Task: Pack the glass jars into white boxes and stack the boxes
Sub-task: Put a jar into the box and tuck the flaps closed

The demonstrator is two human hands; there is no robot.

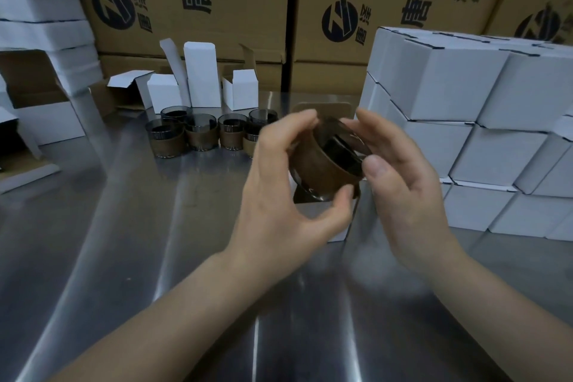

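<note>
Steel bench carries the closed white boxes, stacked at right within easy reach. My left hand curls its grip round the tilted glass jar; my right hand pinches the rim (aiming it, I judge, into the open box beneath).

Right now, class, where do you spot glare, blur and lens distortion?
Head view: white glare streaks the shiny steel table; head view: blur smears the table below the right hand touching the brown-sleeved glass jar; head view: wide-angle bending tilts the stacked white boxes.
</note>
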